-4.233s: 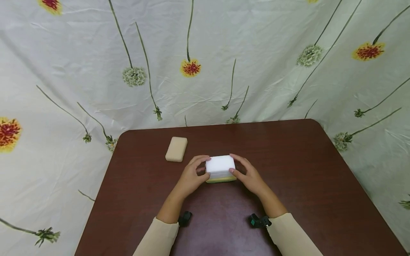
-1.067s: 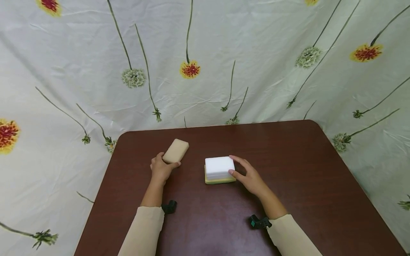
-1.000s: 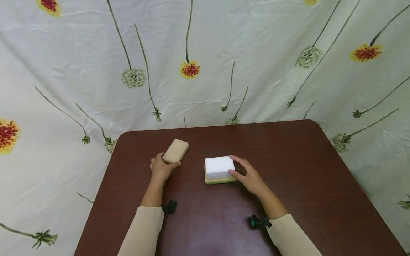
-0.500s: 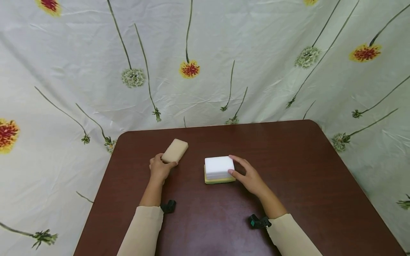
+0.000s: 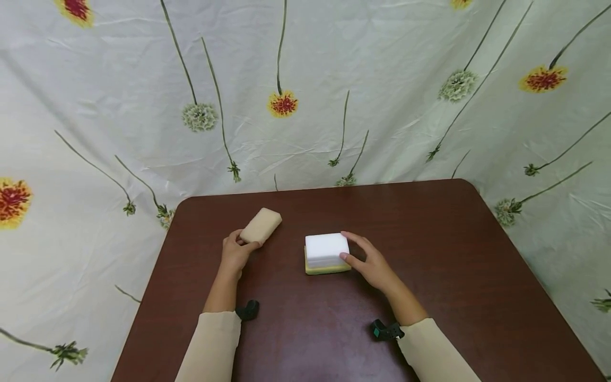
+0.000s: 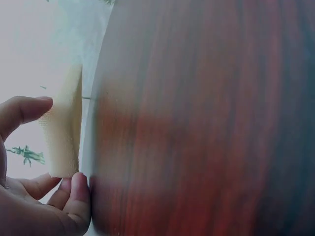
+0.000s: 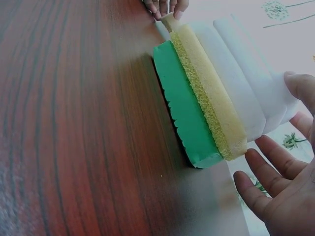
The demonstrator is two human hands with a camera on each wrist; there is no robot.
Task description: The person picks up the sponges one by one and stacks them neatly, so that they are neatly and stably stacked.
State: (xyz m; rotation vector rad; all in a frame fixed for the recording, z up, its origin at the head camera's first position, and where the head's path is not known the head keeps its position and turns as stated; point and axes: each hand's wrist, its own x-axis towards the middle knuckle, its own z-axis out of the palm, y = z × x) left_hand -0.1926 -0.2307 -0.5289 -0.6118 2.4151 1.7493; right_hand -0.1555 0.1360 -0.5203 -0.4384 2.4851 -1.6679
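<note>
On the left of the table, my left hand [image 5: 235, 253] pinches the near end of a beige sponge block [image 5: 261, 225]. In the left wrist view, the thumb is on one face of the sponge [image 6: 64, 128] and fingertips are at its lower end. Whether it touches the table is unclear. Near the table's middle stands a stack of sponges: a green layer [image 7: 184, 105] at the bottom, yellow above it, white blocks [image 5: 326, 249] on top. My right hand [image 5: 374, 263] holds the stack's right end between thumb and fingers, touching the upper white block.
The brown table [image 5: 429, 239] has rounded far corners. Right behind it hangs a white cloth [image 5: 382, 79] printed with flowers. Each wrist wears a dark strapped camera, such as the right wrist camera [image 5: 386, 330].
Earlier both hands were at the stack. My left hand has moved left to the beige sponge, gripped it and turned it clockwise. My right hand has stayed at the stack.
</note>
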